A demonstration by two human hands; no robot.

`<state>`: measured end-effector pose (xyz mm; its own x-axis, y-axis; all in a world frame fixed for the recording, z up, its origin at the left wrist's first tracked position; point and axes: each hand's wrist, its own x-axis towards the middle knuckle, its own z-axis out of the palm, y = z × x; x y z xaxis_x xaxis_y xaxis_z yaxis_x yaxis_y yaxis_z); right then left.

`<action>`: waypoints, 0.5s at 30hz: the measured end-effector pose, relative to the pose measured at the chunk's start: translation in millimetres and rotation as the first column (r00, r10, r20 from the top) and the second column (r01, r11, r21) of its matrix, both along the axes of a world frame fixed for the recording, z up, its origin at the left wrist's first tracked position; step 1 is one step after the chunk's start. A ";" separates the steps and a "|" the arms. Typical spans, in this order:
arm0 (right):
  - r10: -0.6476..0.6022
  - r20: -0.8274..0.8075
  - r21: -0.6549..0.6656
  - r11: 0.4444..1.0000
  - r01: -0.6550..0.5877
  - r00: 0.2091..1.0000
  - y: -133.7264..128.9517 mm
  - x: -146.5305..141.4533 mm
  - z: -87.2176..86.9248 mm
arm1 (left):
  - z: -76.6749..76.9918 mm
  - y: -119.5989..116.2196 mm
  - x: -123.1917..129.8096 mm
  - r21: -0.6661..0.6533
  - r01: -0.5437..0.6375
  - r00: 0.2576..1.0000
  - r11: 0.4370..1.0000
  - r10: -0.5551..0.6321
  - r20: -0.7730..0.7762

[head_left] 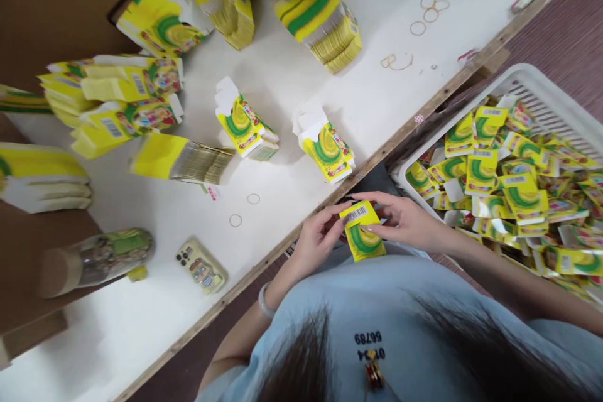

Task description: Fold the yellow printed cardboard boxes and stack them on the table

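Head cam | L hand point(315, 237) + R hand point(406, 218): fingers pinching yel. box point(365, 246) btwn them, thumbs resting on its front, barcode showing | table point(386, 97) spreading ahead/L of fingers, carrying 2 white-flapped cartons point(327, 154), flat-carton stacks point(333, 38) farther off, phone point(201, 266) lying L | white basket point(541, 93) sitting R of fingers, holding many yel. packs point(522, 201)

The single view, from the wearer's head, looks down and forward over the fingers point(333, 233), close enough to include the blue shirt point(339, 301) on their near side, rolled so the surface point(287, 201) beyond them slants.
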<state>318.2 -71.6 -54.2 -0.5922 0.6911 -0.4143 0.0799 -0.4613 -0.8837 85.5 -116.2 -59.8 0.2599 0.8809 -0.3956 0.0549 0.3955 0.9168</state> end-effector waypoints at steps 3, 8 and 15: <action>0.010 -0.078 -0.070 0.997 -0.016 0.997 0.5 3.1 -4.1 | 6.2 2.7 -3.0 0.040 0.066 0.998 0.997 -0.065 -0.027; -0.199 -0.014 0.004 0.980 0.199 0.980 -5.6 -3.4 -8.0 | 15.2 29.2 -12.6 0.235 0.251 0.957 0.939 -0.205 -0.204; -0.685 0.659 0.698 0.711 0.089 0.310 9.5 110.6 3.2 | -21.3 186.5 -44.3 0.631 0.093 0.731 0.770 0.378 -0.568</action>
<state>428.8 -62.1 -51.1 0.2695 0.9627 -0.0243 0.8204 -0.2428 -0.5178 41.1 70.3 -81.2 0.0047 0.9798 0.1999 0.6966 -0.1466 0.7023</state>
